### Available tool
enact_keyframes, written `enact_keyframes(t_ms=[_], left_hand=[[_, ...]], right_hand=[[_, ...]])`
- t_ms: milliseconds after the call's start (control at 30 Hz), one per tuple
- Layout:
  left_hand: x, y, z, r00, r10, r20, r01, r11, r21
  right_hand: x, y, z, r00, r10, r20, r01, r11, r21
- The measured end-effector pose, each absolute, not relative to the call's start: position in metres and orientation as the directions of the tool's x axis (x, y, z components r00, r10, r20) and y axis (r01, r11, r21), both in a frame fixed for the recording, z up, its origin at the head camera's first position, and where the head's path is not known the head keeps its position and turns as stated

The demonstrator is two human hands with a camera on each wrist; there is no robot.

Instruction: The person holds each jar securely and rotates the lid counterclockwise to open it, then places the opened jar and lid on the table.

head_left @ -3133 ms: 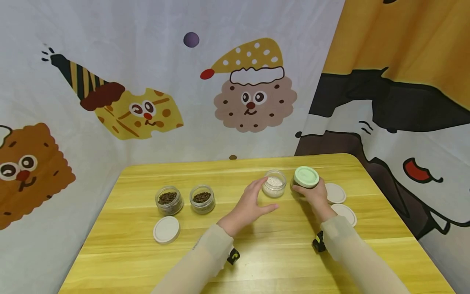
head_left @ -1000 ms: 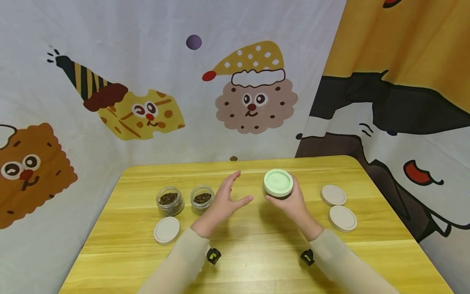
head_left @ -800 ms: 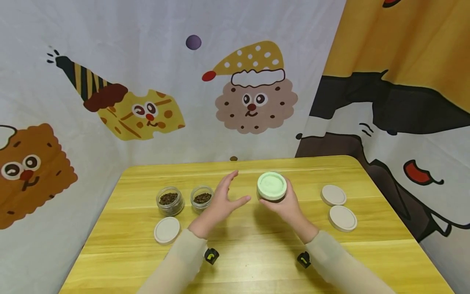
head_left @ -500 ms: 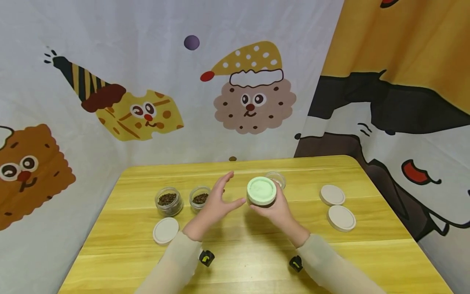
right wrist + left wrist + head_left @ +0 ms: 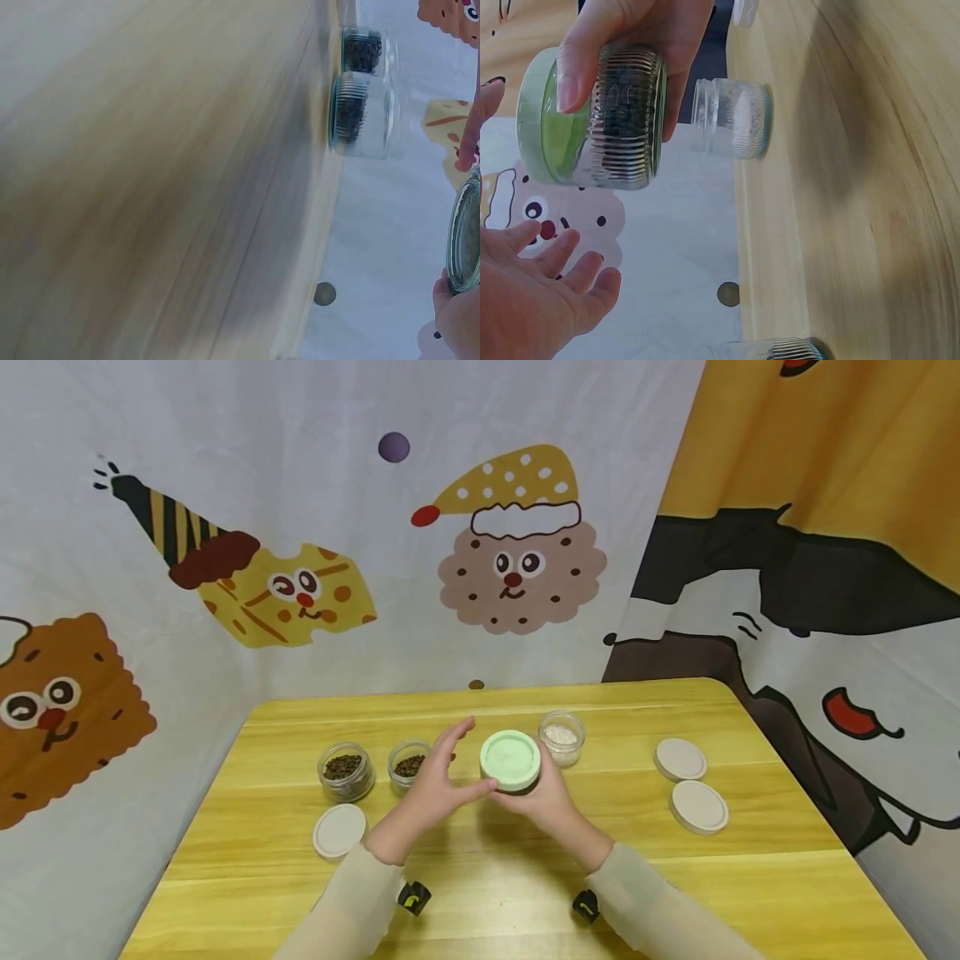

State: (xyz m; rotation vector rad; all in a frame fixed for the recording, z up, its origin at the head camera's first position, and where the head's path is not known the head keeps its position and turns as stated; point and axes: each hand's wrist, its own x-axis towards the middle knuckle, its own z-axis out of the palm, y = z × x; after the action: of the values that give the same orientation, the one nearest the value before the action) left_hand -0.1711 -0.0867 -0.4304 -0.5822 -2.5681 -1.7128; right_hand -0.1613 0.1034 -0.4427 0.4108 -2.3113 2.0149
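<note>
My right hand (image 5: 553, 800) grips a ribbed glass jar (image 5: 626, 112) with a pale green lid on it and dark contents inside. In the left wrist view the jar is off the table, held by the thumb on one side and fingers on the other. My left hand (image 5: 429, 795) is just left of the jar, fingers spread and holding nothing, its thumb tip close by the lid. Behind the right hand stands an uncapped glass jar (image 5: 562, 737) of white grains. Only the jar's base end and part of the right hand show in the right wrist view.
At left on the wooden table (image 5: 495, 893) stand two uncapped jars of dark brown bits, one farther left (image 5: 346, 772) and one partly behind the left hand (image 5: 407, 766). A white lid (image 5: 339, 831) lies before them. Two more lids (image 5: 699, 806) lie at right.
My right hand has carried the green-lidded jar from beside the white-grain jar leftward to the middle. My left hand has moved left, away from the white-grain jar, and now has the carried jar beside it.
</note>
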Motion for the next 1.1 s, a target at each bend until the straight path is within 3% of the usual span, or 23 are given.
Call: enact_keyframes(t_ms=[767,1100], left_hand=[[-0.164,-0.084,-0.408,-0.914,0.314,0.256,0.366,0.368,0.855],[-0.166,-0.080,-0.404,-0.915,0.323,0.240,0.360,0.390,0.847]], right_hand=[[-0.157,0.090,-0.419,-0.948,-0.235,0.214,-0.251,0.140,-0.958],[-0.167,0.090,-0.445,-0.939,-0.229,0.255,-0.289,0.127,-0.949]])
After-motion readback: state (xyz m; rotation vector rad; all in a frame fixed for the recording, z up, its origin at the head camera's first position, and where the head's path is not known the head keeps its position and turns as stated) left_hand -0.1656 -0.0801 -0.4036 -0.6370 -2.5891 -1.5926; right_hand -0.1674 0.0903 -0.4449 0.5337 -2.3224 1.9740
